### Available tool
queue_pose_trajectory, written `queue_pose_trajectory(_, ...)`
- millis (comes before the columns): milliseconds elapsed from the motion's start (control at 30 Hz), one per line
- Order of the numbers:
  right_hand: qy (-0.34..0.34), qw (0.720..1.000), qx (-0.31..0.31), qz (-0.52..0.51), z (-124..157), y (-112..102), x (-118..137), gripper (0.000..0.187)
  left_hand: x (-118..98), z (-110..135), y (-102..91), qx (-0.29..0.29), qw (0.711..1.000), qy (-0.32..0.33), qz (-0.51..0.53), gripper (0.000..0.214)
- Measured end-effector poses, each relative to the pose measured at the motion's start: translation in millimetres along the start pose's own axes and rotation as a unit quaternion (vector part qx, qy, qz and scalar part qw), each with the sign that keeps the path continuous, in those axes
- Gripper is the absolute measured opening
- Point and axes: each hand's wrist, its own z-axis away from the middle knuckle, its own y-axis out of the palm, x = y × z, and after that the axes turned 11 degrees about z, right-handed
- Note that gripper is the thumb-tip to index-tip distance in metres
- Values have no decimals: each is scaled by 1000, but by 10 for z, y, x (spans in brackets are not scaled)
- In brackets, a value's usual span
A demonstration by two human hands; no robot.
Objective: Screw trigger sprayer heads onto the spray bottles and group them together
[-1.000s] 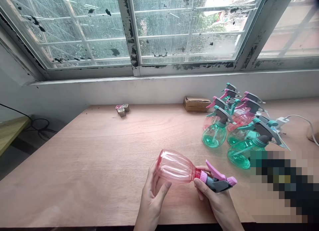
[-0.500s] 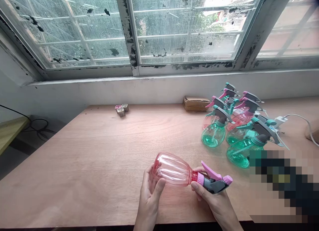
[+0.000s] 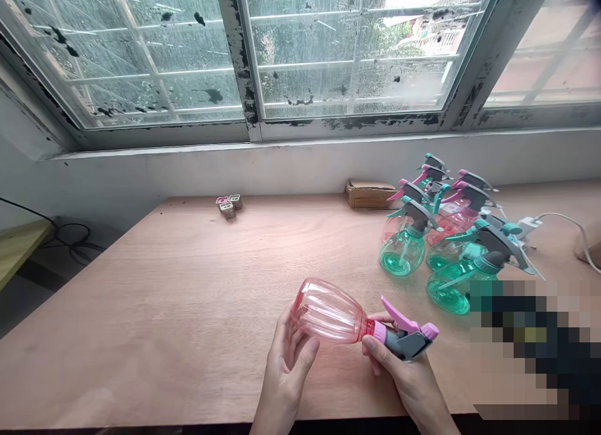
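A clear pink spray bottle (image 3: 329, 313) with a pink and grey trigger head lies tilted on its side in the air above the table, base to the left. My left hand (image 3: 292, 366) cups the bottle's base, thumb in front and fingers behind. At the neck, my right hand (image 3: 399, 372) pinches the pink collar between thumb and fingers. The trigger head (image 3: 408, 335) points right, its pink lever upward. No liquid shows inside the bottle.
Several green and pink spray bottles (image 3: 402, 255) stand at the right. A brown cardboard box (image 3: 370, 194) and three small blocks (image 3: 228, 208) sit by the wall. A white cable (image 3: 568, 221) runs at far right. The wooden table (image 3: 141, 322) has its front edge near me.
The pink spray bottle has risen slightly and its base has shifted a little right. My left thumb has moved lower along the base. Both hands keep hold.
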Motion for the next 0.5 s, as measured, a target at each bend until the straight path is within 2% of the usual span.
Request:
queue_pose_trajectory(133,5,1000,-19,11,6,21,41,46,12,4,-13,-22,1000,-13,7,60)
queue_pose_trajectory(300,-29,998,53,36,9,26,114,31,82,-32,-63,-37,998,15,47,72)
queue_pose_trajectory(400,-26,997,58,42,19,17,125,29,72,-33,-47,-31,998,17,48,78)
queue_pose_trajectory(500,-22,997,51,45,25,14,113,30,45,-21,-26,-30,999,-2,18,69)
